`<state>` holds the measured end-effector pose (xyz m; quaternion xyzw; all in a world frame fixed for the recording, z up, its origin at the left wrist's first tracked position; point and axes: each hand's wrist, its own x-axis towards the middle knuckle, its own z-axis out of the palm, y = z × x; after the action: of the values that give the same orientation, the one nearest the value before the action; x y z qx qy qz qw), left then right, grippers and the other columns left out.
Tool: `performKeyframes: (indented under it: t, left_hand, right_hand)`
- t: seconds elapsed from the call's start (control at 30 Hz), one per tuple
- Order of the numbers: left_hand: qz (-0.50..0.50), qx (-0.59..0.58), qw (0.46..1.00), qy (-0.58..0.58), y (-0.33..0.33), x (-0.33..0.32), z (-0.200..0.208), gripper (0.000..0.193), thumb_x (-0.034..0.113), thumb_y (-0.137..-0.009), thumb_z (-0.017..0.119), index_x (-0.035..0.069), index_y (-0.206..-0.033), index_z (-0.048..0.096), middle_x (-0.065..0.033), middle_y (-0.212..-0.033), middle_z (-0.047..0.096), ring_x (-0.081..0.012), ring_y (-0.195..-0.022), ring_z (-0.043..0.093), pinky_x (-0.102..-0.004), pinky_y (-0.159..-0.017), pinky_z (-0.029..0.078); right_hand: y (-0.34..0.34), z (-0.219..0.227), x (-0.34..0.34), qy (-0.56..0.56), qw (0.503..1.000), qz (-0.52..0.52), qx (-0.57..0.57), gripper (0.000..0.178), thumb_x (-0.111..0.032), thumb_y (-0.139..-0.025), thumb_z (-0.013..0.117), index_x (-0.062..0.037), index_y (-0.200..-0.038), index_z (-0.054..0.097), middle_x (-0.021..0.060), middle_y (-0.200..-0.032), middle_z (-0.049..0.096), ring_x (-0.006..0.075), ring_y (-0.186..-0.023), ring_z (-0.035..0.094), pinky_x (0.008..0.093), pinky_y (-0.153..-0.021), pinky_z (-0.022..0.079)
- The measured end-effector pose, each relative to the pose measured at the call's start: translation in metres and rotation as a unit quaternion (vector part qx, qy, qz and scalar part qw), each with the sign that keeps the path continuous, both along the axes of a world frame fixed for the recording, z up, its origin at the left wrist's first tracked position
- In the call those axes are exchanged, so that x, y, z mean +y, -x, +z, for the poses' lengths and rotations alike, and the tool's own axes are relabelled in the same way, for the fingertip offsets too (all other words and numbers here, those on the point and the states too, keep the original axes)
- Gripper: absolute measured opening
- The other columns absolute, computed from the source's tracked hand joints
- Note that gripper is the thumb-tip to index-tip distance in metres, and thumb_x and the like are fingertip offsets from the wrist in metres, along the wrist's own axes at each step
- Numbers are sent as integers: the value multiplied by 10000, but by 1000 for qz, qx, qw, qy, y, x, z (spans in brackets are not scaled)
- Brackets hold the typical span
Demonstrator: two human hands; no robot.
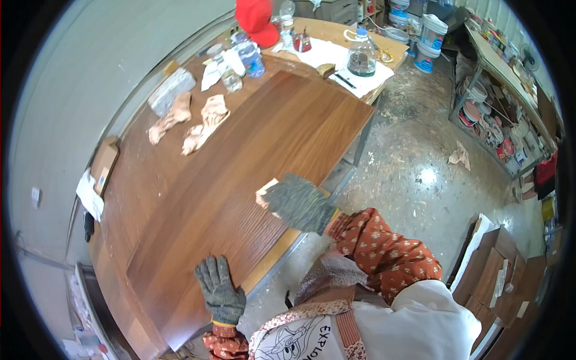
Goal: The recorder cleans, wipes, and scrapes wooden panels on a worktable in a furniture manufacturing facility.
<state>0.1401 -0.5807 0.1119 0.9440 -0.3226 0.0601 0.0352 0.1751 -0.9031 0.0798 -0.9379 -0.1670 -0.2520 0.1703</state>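
A large brown wood-grain panel (258,138) lies on the workbench in front of me. My left hand (221,291), in a dark grey knit glove, rests flat near the panel's near edge with fingers spread and nothing in it. My right hand (300,204), gloved alike, presses a pale peach-coloured sheet (264,193) against the panel by its right edge. Only one end of that sheet shows; whether it is cloth or paper I cannot tell. Two crumpled pieces of similar colour, a left one (173,118) and a right one (206,124), lie beyond the panel.
At the bench's far side stand a red cap (257,23), clear bottles (249,57) and a glass jug (362,57) of dark liquid on white paper. Stacked buckets (429,42) and a cluttered shelf rack (510,90) are across the floor. Brown boards (495,270) lie at right.
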Motion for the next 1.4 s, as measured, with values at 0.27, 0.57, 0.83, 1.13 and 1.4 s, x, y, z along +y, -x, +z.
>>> performKeyframes:
  t: [0.27, 0.57, 0.83, 1.13, 1.4]
  left_hand:
    - [36, -21, 997, -67, 1, 2, -10, 914, 61, -576, 635, 41, -1450, 369, -231, -1514, 296, -458, -1422, 206, -586, -1167, 133]
    - [65, -25, 996, -63, 0, -1, -13, 733, 60, -689, 553, 27, -1410, 432, -237, -1484, 355, -455, -1404, 259, -573, -1166, 153]
    - [62, 7, 995, -77, -10, 29, -2, 708, 67, -731, 571, 21, -1419, 409, -238, -1499, 320, -437, -1418, 235, -563, -1174, 130]
    - [121, 31, 991, -39, -12, -56, -1, 784, 49, -699, 575, -12, -1446, 344, -286, -1500, 276, -452, -1422, 204, -561, -1174, 117]
    - [91, -40, 994, -46, -17, -67, -14, 674, 46, -766, 511, 47, -1431, 398, -258, -1488, 322, -456, -1400, 250, -571, -1164, 158]
  right_hand:
    - [-31, -6, -216, 5, 987, -124, -100, 331, -156, -872, 569, -121, -1198, 617, 108, -1119, 655, 291, -1029, 614, 416, -907, 476]
    - [-48, -20, -302, -296, 891, -345, 9, 312, -257, -934, 577, -34, -1137, 656, 174, -1102, 668, 324, -1046, 623, 389, -931, 463]
    - [7, -19, -301, -389, 879, -276, 1, 284, -222, -928, 607, -26, -1128, 657, 164, -1108, 662, 289, -1031, 629, 360, -913, 469]
    - [-2, 62, -255, -129, 967, -150, -163, 292, -129, -878, 614, -49, -1158, 634, 144, -1070, 660, 293, -980, 638, 375, -871, 505]
    - [-74, 27, -258, 30, 978, -131, 157, 512, -349, -930, 537, -6, -1310, 511, 223, -1335, 519, 350, -1271, 463, 419, -1080, 355]
